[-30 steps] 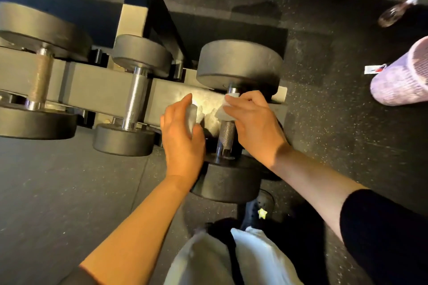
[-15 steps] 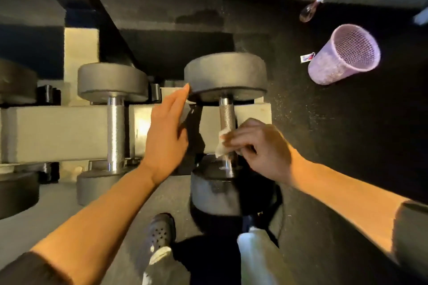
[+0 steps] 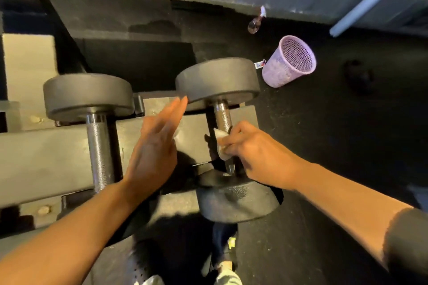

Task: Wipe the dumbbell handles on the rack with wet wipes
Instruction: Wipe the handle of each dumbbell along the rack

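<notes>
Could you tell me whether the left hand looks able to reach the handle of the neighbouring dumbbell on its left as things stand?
Probably yes. The left hand is open beside that knurled handle, with nothing visible between them; the right hand holds the wipe.

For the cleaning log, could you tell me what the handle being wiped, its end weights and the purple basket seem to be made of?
Handle: likely steel, shiny with crosshatched knurling. End weights: matte black, probably rubber-coated. Purple basket: apparently plastic, perforated mesh wall.
</notes>
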The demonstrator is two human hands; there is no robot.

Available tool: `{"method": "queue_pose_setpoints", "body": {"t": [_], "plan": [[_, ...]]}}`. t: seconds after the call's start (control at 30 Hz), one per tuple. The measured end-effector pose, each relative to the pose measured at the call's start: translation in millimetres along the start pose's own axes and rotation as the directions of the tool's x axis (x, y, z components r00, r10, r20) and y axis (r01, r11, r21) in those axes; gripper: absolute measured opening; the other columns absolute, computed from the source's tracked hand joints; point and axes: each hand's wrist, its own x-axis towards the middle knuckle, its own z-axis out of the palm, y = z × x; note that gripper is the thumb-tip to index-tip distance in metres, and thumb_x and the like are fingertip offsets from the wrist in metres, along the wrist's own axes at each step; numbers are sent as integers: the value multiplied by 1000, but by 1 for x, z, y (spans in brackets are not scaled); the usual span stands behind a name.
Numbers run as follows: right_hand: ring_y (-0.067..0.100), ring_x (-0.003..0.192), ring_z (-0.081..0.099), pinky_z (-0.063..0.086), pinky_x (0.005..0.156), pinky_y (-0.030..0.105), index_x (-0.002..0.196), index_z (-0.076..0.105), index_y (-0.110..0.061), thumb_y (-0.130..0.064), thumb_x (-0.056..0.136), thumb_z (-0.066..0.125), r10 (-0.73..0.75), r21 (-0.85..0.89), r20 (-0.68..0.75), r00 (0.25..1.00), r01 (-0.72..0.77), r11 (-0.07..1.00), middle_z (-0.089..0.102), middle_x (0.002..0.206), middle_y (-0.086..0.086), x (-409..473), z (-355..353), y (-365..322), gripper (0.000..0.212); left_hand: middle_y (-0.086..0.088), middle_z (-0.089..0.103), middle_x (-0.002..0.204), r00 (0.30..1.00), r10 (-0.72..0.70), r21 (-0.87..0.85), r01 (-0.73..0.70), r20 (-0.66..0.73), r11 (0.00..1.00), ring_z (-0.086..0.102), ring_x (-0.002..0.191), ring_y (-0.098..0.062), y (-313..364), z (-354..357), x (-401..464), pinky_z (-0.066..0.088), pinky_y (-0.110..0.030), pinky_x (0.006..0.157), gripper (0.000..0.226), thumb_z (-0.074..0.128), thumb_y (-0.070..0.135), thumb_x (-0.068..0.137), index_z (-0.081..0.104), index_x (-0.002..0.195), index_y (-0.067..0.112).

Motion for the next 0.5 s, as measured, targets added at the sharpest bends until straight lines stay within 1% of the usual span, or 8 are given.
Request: {"method": "queue_pose_setpoints", "body": {"t": [0.07, 0.13, 0.2, 0.23, 0.3, 0.37, 0.43, 0.5], "plan": [[15, 98, 48, 35, 76, 6, 96, 75, -11, 9, 72, 64, 57, 49, 68, 996, -60, 997, 68, 107, -5, -4, -1, -3, 33, -36, 55, 118, 1000, 21, 32, -22, 12, 999, 57, 102, -53, -3, 0, 0, 40, -44, 82, 64, 64, -26, 66, 50, 125, -6], [16, 102, 50, 42, 83, 11, 101, 74, -9, 12, 75, 61, 104, 132, 58, 993, -111, 985, 68, 109, 0, -4, -4, -9, 36, -35, 55, 114, 994, 106, 20, -106, 4, 994, 60, 96, -50, -7, 0, 2, 46, -48, 82, 70, 63, -27, 66, 43, 129, -3], [18, 97, 54, 49, 83, 22, 101, 73, -7, 16, 72, 63, 116, 115, -55, 992, -110, 987, 69, 106, 3, 1, -7, -17, 38, -24, 49, 132, 996, 89, -44, -87, 27, 995, 52, 115, -41, -8, 0, 4, 45, -44, 92, 77, 57, -20, 78, 31, 143, 11], [20, 95, 55, 48, 82, 22, 100, 73, -6, 16, 71, 65, 92, 74, -146, 985, -82, 994, 69, 106, 3, 7, -7, -18, 38, -14, 40, 144, 998, 55, -79, -53, 28, 995, 42, 127, -33, -8, 0, 2, 37, -37, 100, 83, 55, -16, 82, 22, 148, 21], [27, 103, 54, 44, 89, 25, 103, 70, -4, 12, 73, 66, 55, -48, -228, 972, -68, 997, 65, 115, 5, 22, -5, -15, 34, 3, 24, 154, 999, 33, -101, -31, 25, 994, 27, 137, -20, -7, 0, -2, 23, -28, 104, 90, 54, -11, 85, 7, 147, 35], [31, 114, 50, 37, 102, 32, 105, 69, -3, 2, 74, 66, 23, -287, -129, 991, -60, 956, 60, 123, 9, 35, -5, -15, 32, 6, 20, 155, 999, 42, -101, -40, 24, 994, 25, 137, -21, -5, 0, -3, 20, -26, 104, 91, 55, -10, 86, 3, 145, 37], [30, 116, 48, 24, 108, 33, 102, 71, -4, -11, 75, 62, 43, -503, -6, 999, -40, 863, 61, 119, 11, 42, -3, -15, 30, 8, 19, 155, 999, 26, -93, -23, 31, 995, 26, 135, -21, -3, -1, -2, 22, -24, 102, 91, 56, -9, 86, 3, 145, 36], [26, 119, 46, 14, 110, 33, 104, 71, -6, -18, 81, 49, 89, -595, 81, 993, -23, 803, 63, 115, 7, 42, -2, -20, 34, 8, 19, 155, 999, 21, -98, -17, 39, 995, 28, 133, -21, -2, -1, -1, 23, -23, 100, 92, 57, -10, 85, 6, 147, 34]]}}
